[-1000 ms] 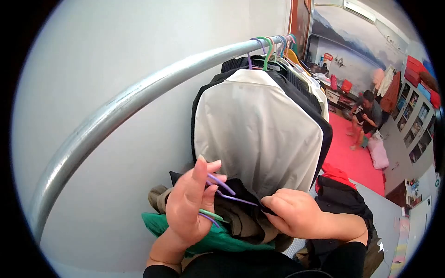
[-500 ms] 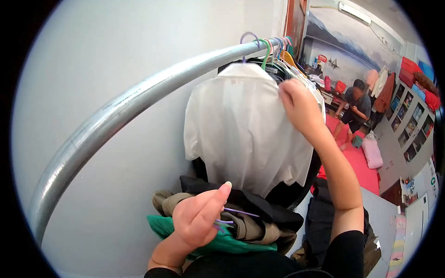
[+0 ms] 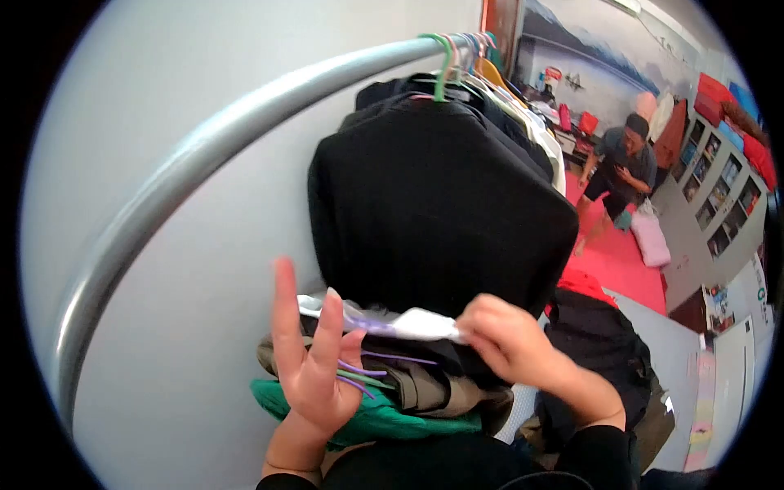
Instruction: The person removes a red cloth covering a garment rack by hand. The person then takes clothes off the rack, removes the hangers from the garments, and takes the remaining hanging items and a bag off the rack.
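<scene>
My right hand (image 3: 506,339) pinches the end of a white garment (image 3: 429,325), which stretches across to my left hand over a pile of clothes. My left hand (image 3: 314,359) has its thumb and index finger spread, while purple and green hangers (image 3: 363,376) are hooked at its lower fingers. Beneath lie dark, brown (image 3: 433,388) and green (image 3: 392,425) garments. A black top (image 3: 441,196) hangs in front on the metal rail (image 3: 220,135), from a green hanger (image 3: 443,69). Part of the white garment is blurred and passes behind my left fingers.
More clothes (image 3: 543,147) hang farther along the rail. Dark clothes (image 3: 596,351) lie to the right, beside a red one (image 3: 584,284). A person (image 3: 625,163) is bent over on the pink floor covering (image 3: 625,273). Shelved cabinets (image 3: 710,188) line the right side.
The white shirt has come off the rail and down between my hands, exposing the black top. My right hand has moved down from the shirt's shoulder. My left fingers have spread.
</scene>
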